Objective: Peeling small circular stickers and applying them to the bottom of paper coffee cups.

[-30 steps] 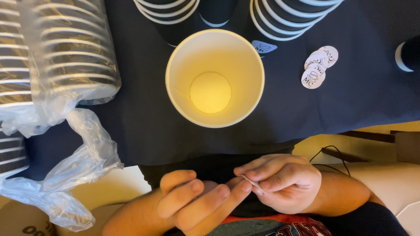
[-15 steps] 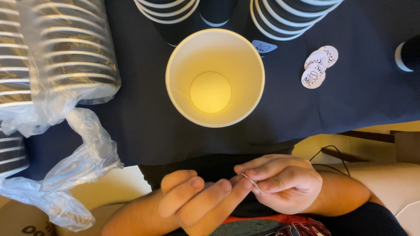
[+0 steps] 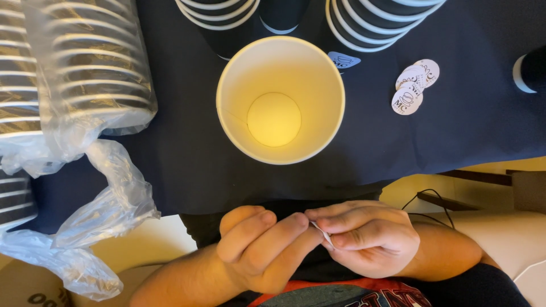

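Near the table's edge, the left hand [image 3: 259, 250] and right hand [image 3: 367, 239] pinch a small white paper sticker [image 3: 321, 234] between fingertips, apparently peeling it, just short of the open white-lined paper cup [image 3: 280, 100].

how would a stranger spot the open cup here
Start at the dark cloth over the table. In its middle stands the cup, mouth up, cream inside. The other cups behind it are dark and stacked; this one stands alone.

Both hands: left hand [image 3: 263, 250] and right hand [image 3: 367, 239] pinching small white sticker [image 3: 321, 234]; open paper cup [image 3: 280, 99] beyond
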